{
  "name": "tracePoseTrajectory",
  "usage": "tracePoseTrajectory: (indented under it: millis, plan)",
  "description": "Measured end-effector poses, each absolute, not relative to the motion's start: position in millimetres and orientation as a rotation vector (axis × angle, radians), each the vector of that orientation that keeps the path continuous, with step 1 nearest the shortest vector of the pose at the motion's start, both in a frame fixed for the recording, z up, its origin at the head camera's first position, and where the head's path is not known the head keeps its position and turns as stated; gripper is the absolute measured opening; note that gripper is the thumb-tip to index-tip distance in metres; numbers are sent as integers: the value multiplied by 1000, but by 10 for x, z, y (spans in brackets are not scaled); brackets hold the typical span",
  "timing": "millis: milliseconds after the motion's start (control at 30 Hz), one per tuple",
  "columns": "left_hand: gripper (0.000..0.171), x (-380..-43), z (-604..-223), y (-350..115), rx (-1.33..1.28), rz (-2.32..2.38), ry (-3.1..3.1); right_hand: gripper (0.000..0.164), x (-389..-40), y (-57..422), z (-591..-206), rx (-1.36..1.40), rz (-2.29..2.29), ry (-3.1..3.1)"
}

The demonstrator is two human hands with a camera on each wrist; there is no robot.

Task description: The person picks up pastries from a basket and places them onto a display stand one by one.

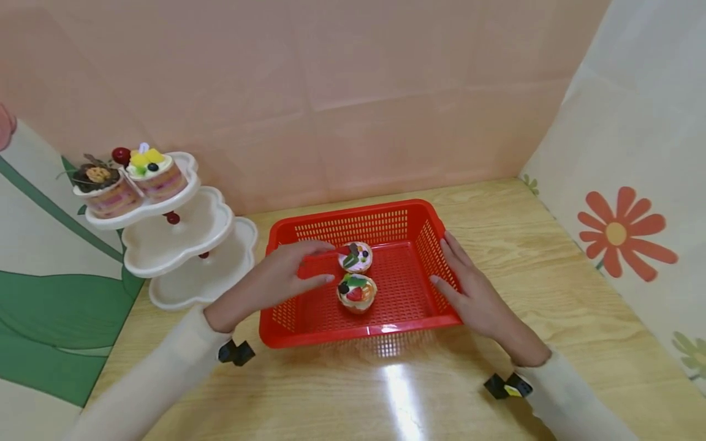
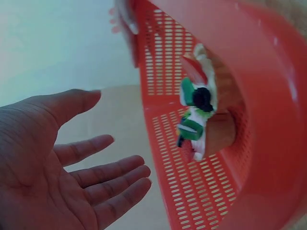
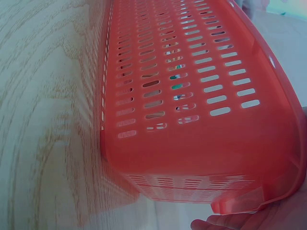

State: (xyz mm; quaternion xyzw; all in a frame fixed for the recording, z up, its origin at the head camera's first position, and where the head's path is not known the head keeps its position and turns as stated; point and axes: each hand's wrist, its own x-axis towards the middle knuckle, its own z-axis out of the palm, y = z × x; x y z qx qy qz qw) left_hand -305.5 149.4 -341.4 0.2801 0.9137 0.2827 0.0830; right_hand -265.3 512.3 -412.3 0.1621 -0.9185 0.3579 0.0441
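A red plastic basket (image 1: 320,338) with slotted walls stands on the wooden table. Inside it, two toy cupcakes sit one behind the other. The front cupcake (image 1: 357,294) is topped with a strawberry, green leaf and dark berry; the back cupcake (image 1: 355,257) carries pinkish-white cream, fruit and a leaf. Over the basket's left side reaches my left hand (image 1: 287,272), fingers extended and spread, palm bare in the left wrist view, just left of the cupcakes. My right hand (image 1: 471,297) holds the basket's right rim, thumb over the inner side and fingers along the outside.
Left of the basket rises a white three-tier stand (image 1: 176,236) with scalloped plates. Its top tier bears a chocolate-topped cake cup (image 1: 107,190) and a fruit-topped cake cup (image 1: 157,174). A pink backdrop (image 1: 358,110) closes off the back, and a flower-printed panel (image 1: 634,153) the right.
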Motion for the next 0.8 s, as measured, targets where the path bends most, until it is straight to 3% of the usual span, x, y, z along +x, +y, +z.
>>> tracePoseTrajectory:
  millis: [800]
  plan:
    - [69, -3300, -3406, 1785, 1088, 389, 2614, 74, -2660, 5138, -4133, 503, 1077, -2814]
